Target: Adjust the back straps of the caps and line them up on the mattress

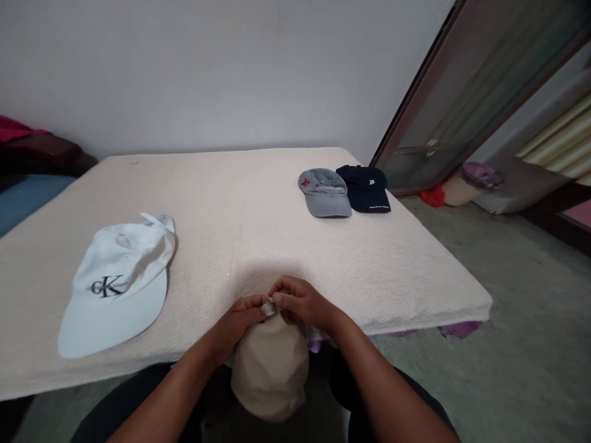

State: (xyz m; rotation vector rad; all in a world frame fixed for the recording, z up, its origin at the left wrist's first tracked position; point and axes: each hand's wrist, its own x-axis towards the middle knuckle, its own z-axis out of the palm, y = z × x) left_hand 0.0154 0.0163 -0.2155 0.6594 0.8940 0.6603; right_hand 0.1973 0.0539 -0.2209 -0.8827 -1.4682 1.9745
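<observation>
I hold a beige cap (270, 366) at the near edge of the cream-covered worktop (235, 191), its rounded crown hanging toward my lap, between my dark-clothed knees. My left hand (243, 317) is closed on the left of the cap's far edge, the thumb beside a small pale piece (268, 309) there, too small for me to tell whether it is a buckle or a tag. My right hand (300, 299) grips the same edge from the other side, thumb and fingers pinched together, so my two hands almost meet over it. Off to my left, well apart from them, a white cap (122, 264) lies with its brim toward me, dark letters on its front and its strap end sticking up at the back. Toward the far right of the worktop sit a grey cap (325, 192) with a red mark and a navy cap (369, 189) with a small white one; they touch, the grey overlapping the navy's left side. Behind everything rises a pale wall (207, 74), and purple cloth (462, 329) shows under the worktop's right corner, above the grey floor (530, 295).
</observation>
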